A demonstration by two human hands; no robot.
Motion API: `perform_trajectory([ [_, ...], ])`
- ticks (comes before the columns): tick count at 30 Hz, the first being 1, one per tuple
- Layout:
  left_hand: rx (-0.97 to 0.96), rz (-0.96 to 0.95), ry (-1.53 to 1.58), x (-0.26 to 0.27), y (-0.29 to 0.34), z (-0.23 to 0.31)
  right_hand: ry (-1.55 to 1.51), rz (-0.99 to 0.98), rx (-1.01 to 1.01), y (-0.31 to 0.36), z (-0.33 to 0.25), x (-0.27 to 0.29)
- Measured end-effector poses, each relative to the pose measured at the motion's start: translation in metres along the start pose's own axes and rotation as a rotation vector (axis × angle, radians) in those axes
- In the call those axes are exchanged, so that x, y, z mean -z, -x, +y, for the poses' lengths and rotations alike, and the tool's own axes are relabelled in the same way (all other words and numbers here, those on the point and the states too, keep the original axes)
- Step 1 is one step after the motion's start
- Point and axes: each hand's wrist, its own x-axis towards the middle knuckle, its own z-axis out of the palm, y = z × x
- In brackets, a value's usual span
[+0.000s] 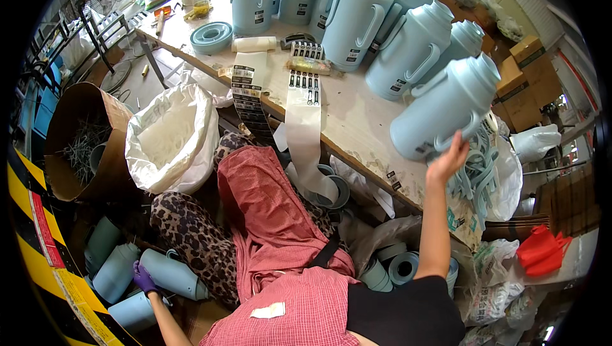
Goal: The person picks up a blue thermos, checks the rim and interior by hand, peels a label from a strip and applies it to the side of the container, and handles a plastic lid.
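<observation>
Down at the lower left, my left hand (145, 278), in a purple glove, is closed at the end of a light-blue thermos jug (172, 274) lying on its side. Other jugs (117, 273) lie against it, and the fingers' exact hold is partly hidden. My bare right hand (448, 160) reaches over the table's right side. Its fingers close at the lower handle of a tilted light-blue thermos jug (440, 109). More jugs with handles (358, 18) stand in rows behind that one. A pile of light-blue handle strips (478, 167) lies just beside my right hand.
Label strips (305, 110) hang over the edge of the table (347, 100). A light-blue ring-shaped part (211, 37) lies at the back left. Left of my legs are a white sack (172, 136) and a cardboard drum (115, 113) with metal pieces. Light-blue rings (403, 268) sit under the table.
</observation>
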Motion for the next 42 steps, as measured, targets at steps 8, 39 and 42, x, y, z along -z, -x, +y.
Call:
perform_trajectory([
  [8,-0.074,-0.424,-1.413,-0.004,-0.055,-0.034,0.334,-0.085,0.381,-0.099,0.113,-0.080],
  [39,-0.632,-0.870,0.690,-0.138,0.219,0.393,0.572,-2.188,-0.278,0.264,-0.040,-0.113],
  [42,-0.551,-1.157,0.437,-0.158,0.228,0.417,0.087,-1.830,0.099,0.248,-0.085,-0.164],
])
